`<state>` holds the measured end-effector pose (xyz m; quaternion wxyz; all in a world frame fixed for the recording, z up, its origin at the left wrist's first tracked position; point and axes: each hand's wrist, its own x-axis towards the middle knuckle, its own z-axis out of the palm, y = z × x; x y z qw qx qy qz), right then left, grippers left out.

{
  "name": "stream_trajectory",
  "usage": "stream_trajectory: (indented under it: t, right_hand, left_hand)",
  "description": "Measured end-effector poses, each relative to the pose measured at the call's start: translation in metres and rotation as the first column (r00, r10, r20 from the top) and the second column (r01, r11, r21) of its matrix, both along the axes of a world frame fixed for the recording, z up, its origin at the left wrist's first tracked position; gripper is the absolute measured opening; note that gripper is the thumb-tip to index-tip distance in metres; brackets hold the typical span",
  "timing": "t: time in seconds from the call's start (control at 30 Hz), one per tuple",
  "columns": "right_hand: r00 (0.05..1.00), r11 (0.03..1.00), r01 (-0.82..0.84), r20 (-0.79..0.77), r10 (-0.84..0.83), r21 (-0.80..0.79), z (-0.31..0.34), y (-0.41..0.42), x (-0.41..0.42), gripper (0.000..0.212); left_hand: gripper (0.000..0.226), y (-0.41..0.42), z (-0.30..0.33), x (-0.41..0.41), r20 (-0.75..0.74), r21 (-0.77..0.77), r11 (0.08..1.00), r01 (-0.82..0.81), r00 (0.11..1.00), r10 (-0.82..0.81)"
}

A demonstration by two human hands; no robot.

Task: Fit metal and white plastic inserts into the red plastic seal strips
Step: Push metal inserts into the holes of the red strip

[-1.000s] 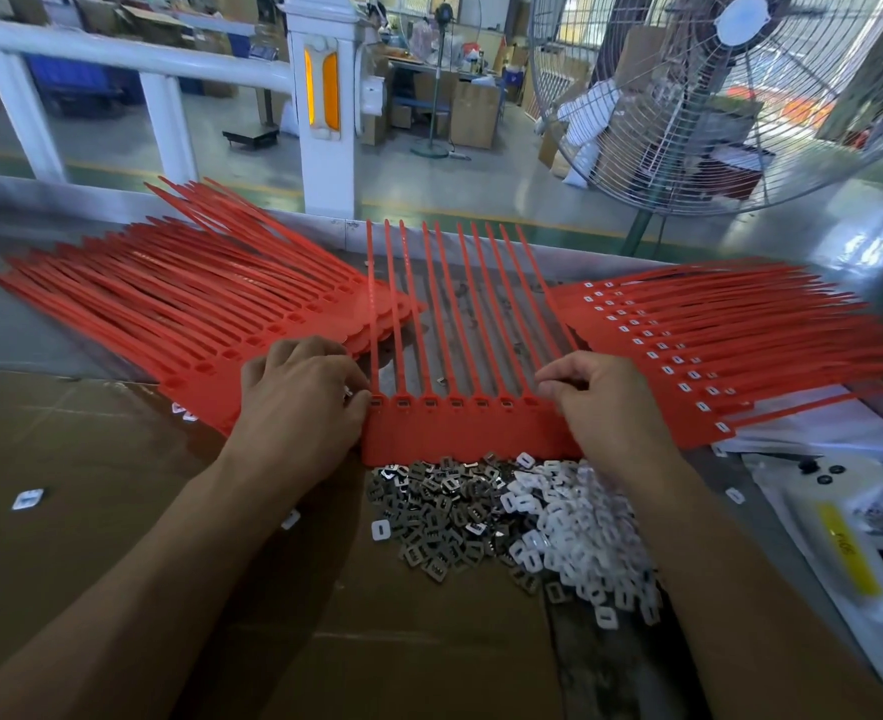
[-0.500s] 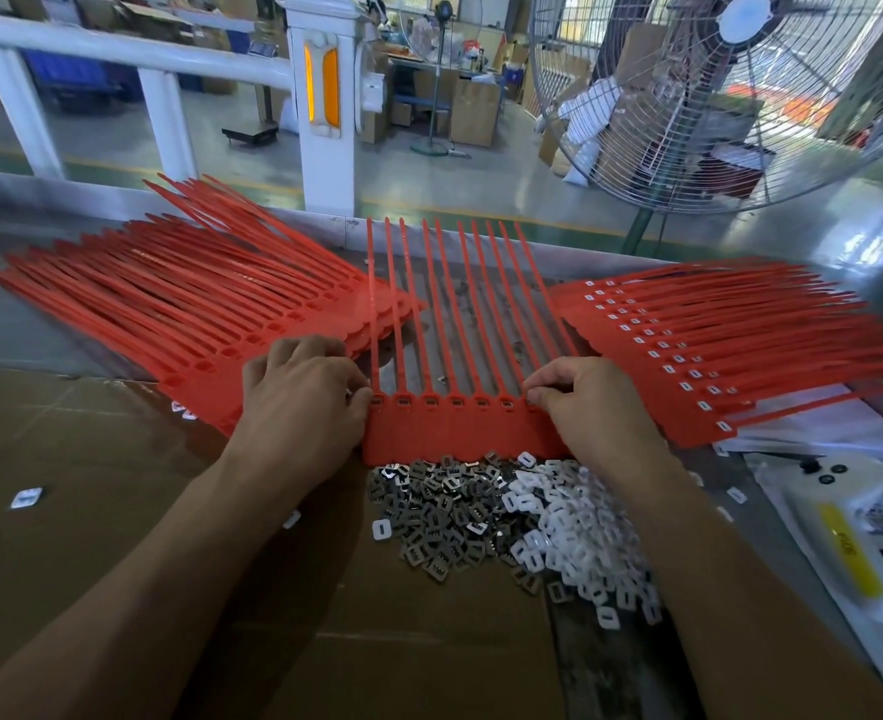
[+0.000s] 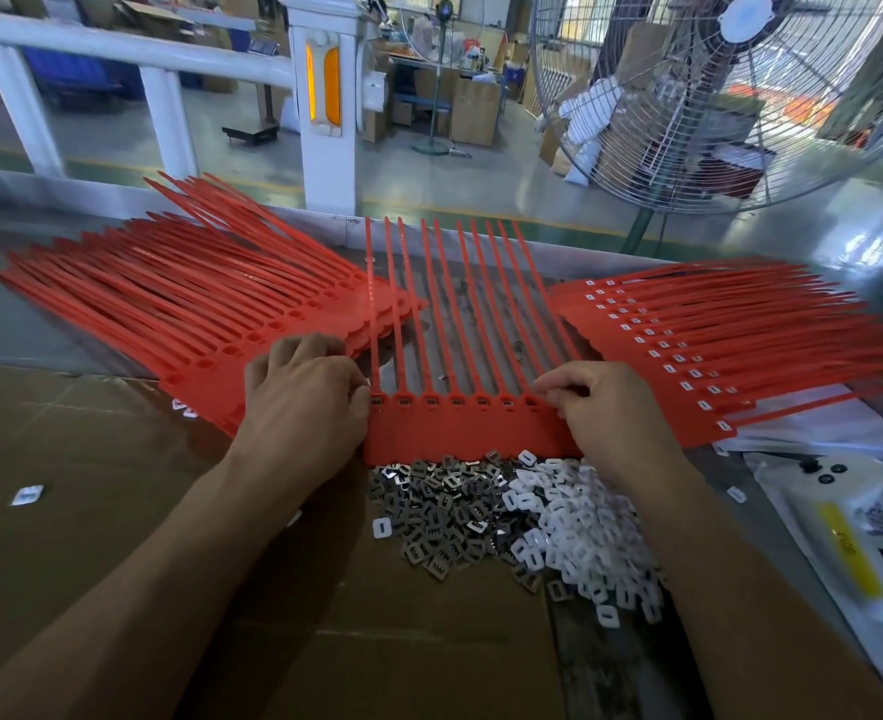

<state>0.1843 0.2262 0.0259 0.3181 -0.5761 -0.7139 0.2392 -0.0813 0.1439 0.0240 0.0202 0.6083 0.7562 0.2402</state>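
At the near edge of the workbench, both hands sit on the comb of red seal strips [image 3: 468, 426] that lies straight ahead. The left hand [image 3: 304, 402] is curled at the comb's nine o'clock end, its fingertips pinching at the first socket; the right hand [image 3: 605, 413] is curled at the three o'clock end, fingertips pinching at the last socket. Whether either holds an insert I cannot tell. Both forearms reach in from six o'clock, wrists low.

Judging by this, the sockets of this comb are being filled or pressed home. The next move likely calls for a small pick from the heaps at six o'clock of the comb: metal inserts [image 3: 439, 504] and, touching them toward four o'clock, white plastic inserts [image 3: 579, 532]. Unfitted strips [image 3: 179, 314] fan out at ten o'clock; fitted strips [image 3: 714, 345] showing white lie at two o'clock.
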Motion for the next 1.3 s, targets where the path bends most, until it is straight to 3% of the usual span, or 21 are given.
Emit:
stream_trajectory:
  t: [0.23, 0.5, 0.83, 1.3]
  right_hand:
    - [0.984, 0.999, -0.036, 0.174, 0.037, -0.006, 0.004, -0.002, 0.001, 0.027]
    - [0.975, 0.995, -0.103, 0.196, 0.103, -0.010, 0.009, -0.013, -0.004, 0.018]
    - [0.892, 0.913, -0.402, 0.197, 0.407, -0.067, 0.018, -0.033, -0.016, 0.004]
    - [0.817, 0.947, -0.320, 0.508, 0.273, 0.007, 0.020, -0.043, -0.034, 0.016]
  left_hand:
    - [0.027, 0.001, 0.000, -0.001, 0.039, 0.002, 1.000, 0.007, 0.999, -0.007]
    - [0.023, 0.001, -0.002, -0.001, 0.054, -0.001, 1.000, 0.012, 0.998, -0.012]
    - [0.018, 0.003, -0.002, -0.003, 0.082, 0.034, 0.999, -0.010, 0.997, 0.007]
    - [0.020, 0.004, -0.001, -0.004, 0.073, 0.033, 0.999, -0.021, 0.997, 0.019]
